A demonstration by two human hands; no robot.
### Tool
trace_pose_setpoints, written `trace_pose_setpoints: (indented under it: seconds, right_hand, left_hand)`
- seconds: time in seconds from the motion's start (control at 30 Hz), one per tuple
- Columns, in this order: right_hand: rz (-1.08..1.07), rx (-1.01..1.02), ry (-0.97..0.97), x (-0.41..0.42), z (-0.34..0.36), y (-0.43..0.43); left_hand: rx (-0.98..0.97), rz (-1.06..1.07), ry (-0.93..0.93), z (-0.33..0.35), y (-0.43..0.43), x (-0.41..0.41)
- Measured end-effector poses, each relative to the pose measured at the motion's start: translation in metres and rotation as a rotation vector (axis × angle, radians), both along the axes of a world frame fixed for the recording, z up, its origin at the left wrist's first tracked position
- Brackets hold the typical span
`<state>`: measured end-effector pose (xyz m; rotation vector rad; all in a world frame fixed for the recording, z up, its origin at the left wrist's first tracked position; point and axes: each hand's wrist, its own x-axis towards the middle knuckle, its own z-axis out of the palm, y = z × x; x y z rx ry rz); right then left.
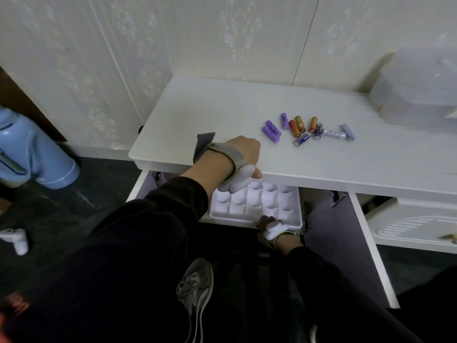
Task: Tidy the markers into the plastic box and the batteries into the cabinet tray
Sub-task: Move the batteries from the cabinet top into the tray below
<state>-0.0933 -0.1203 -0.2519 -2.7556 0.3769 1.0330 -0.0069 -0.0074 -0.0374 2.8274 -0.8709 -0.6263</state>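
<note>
Loose batteries [308, 129] scattered on a white cabinet top [222, 115], at about two o'clock from the frame's centre — purple, orange-green, and blue-and-white cells, some touching, one pale cell lying slightly apart at the right end. Small, hard, smooth cylinders: light, stiff, likely to roll and slip; best pinched across the middle of the barrel, one or two at a time, or swept together into a cupped palm.

Below, under the top's front lip at about five o'clock from the batteries, a white compartment tray [294, 219] sitting inside the open cabinet, its cells apparently empty. Thin moulded plastic, probably light and a little flexible — better gripped by the rim.

Right hand [272, 227], at six o'clock, closed on the tray's near rim, a white padded cover over the thumb. Left hand [241, 157], at ten o'clock from the tray, curled over the front edge of the cabinet top, seemingly bracing; holding nothing visible.

Further out: a translucent plastic box [415, 87] at the far right, blurred, contents unclear. A cabinet door [418, 224] swung open at right. No markers visible. A blue container [34, 149] on the floor at nine o'clock.
</note>
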Motion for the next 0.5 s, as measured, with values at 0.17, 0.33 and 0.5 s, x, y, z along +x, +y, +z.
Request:
trace_pose_setpoints:
  seconds: [0.17,0.33,0.5]
  right_hand:
    - [0.054,-0.002,0.009,-0.012,0.003,-0.005]
    - [0.039,-0.031,-0.014,-0.022,0.006,-0.005]
    - [0.088,-0.002,0.005,-0.017,0.024,-0.007]
  left_hand:
    - [-0.062,-0.022,0.031,-0.002,0.003,0.001]
    - [-0.109,0.006,0.018,-0.002,0.007,0.0]
    - [-0.04,-0.015,0.042,-0.002,0.003,0.002]
